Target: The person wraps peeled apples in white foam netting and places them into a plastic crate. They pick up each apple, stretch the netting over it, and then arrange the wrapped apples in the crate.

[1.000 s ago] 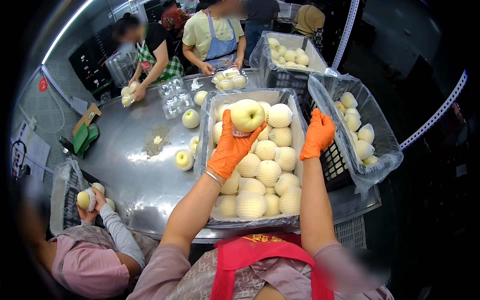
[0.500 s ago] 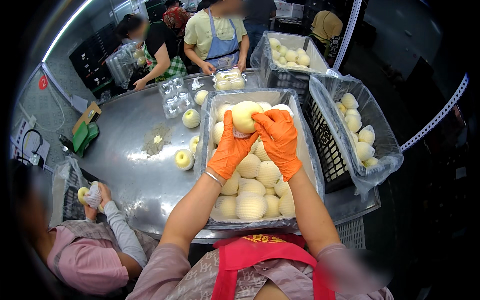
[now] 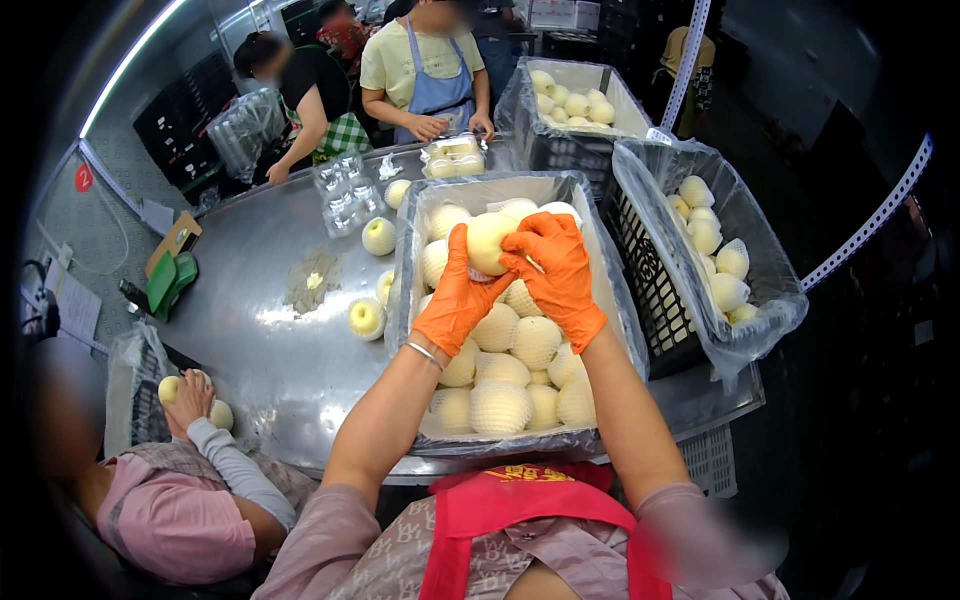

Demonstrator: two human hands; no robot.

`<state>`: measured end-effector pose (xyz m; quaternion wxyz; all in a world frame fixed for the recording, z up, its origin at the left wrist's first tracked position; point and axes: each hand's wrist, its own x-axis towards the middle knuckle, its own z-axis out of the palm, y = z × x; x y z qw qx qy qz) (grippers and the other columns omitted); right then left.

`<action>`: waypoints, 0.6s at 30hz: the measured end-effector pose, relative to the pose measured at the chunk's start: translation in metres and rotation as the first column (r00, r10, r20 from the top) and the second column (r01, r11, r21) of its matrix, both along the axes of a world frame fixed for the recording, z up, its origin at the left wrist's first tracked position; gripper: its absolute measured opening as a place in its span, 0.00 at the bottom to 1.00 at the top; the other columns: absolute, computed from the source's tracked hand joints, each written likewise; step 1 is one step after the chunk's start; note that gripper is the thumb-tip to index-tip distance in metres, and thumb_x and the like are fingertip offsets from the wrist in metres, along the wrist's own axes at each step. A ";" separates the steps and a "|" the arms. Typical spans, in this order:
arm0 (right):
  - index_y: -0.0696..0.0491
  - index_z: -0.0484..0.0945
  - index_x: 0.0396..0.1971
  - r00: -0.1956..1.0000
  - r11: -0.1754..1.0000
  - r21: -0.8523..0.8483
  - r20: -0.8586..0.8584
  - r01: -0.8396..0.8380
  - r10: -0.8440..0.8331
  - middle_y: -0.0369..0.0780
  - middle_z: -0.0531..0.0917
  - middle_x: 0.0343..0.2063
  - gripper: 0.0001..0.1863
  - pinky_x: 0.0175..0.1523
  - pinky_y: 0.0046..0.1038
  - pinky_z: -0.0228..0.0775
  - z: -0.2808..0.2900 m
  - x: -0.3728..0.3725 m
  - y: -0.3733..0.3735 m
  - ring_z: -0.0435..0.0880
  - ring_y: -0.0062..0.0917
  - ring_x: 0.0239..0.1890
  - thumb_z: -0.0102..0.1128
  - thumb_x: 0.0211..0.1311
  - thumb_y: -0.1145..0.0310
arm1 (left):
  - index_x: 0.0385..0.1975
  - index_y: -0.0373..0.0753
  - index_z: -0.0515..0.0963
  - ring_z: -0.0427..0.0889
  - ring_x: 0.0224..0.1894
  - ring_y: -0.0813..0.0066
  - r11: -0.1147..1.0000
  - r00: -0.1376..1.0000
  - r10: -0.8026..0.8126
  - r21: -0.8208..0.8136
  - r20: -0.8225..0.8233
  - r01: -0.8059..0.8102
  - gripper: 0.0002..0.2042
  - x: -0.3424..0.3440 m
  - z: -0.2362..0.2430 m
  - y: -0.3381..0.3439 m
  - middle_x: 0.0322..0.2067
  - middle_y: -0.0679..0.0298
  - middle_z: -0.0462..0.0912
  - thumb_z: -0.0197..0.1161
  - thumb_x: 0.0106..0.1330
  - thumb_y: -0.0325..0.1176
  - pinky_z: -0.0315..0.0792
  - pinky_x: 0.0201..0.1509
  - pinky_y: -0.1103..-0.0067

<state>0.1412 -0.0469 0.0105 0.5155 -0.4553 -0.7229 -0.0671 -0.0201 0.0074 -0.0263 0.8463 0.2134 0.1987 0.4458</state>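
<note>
Beyond the shiny metal table [image 3: 240, 290] and held fruit [image 3: 487, 245], people [image 3: 432, 70] stand.

Round, pale yellow, smooth fruit [image 3: 488, 243] | bare skin where it shows | held up, left orange-gloved hand [image 3: 452, 304] at its 7 o'clock, right orange-gloved hand [image 3: 557, 270] at 4 o'clock

Over the lined crate [image 3: 622, 318], the right hand [image 3: 557, 278] partly hides a pale fruit [image 3: 487, 245]; below the crate, the lower picture edge cuts off a red apron [image 3: 478, 516].
</note>
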 end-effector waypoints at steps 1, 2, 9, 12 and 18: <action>0.47 0.86 0.35 1.000 1.000 -0.002 -0.013 -0.004 0.004 0.34 0.82 0.38 0.11 0.53 0.38 0.70 0.001 0.000 0.000 0.76 0.37 0.46 0.75 0.51 0.68 | 0.64 0.41 0.73 0.83 0.58 0.66 1.000 1.000 -0.001 0.009 -0.001 0.001 0.36 0.000 0.000 0.000 0.60 0.58 0.80 0.63 0.68 0.65 0.84 0.62 0.67; 0.48 0.86 0.35 1.000 1.000 -0.005 -0.026 -0.008 0.008 0.34 0.82 0.38 0.10 0.53 0.38 0.69 0.002 -0.002 -0.001 0.76 0.37 0.46 0.75 0.51 0.68 | 0.63 0.41 0.74 0.83 0.57 0.66 1.000 1.000 -0.002 0.018 -0.002 0.002 0.36 -0.001 0.000 0.001 0.59 0.58 0.80 0.63 0.68 0.66 0.84 0.62 0.68; 0.52 0.85 0.33 0.999 0.999 -0.051 -0.050 -0.009 0.007 0.35 0.82 0.35 0.08 0.54 0.34 0.69 0.002 -0.005 -0.001 0.76 0.34 0.46 0.75 0.53 0.73 | 0.64 0.41 0.73 0.83 0.58 0.65 1.000 1.000 0.003 -0.005 0.000 -0.003 0.36 0.001 -0.002 0.006 0.60 0.58 0.80 0.63 0.68 0.66 0.85 0.60 0.67; 0.51 0.83 0.30 0.981 0.995 0.070 -0.184 0.068 -0.054 0.38 0.81 0.37 0.05 0.55 0.39 0.68 0.005 -0.006 0.002 0.75 0.37 0.47 0.72 0.57 0.69 | 0.66 0.41 0.72 0.83 0.59 0.59 1.000 0.999 0.018 -0.006 0.048 -0.018 0.38 0.000 0.009 -0.001 0.61 0.56 0.79 0.63 0.68 0.67 0.86 0.58 0.67; 0.60 0.83 0.43 0.087 0.943 -0.183 -0.973 0.277 -0.214 0.33 0.82 0.30 0.18 0.35 0.21 0.68 -0.046 0.096 0.019 0.76 0.16 0.29 0.66 0.73 0.58 | 0.72 0.42 0.66 0.77 0.64 0.45 0.979 0.946 -0.160 -0.077 0.282 0.188 0.41 -0.009 -0.007 0.021 0.68 0.47 0.72 0.62 0.69 0.66 0.88 0.54 0.68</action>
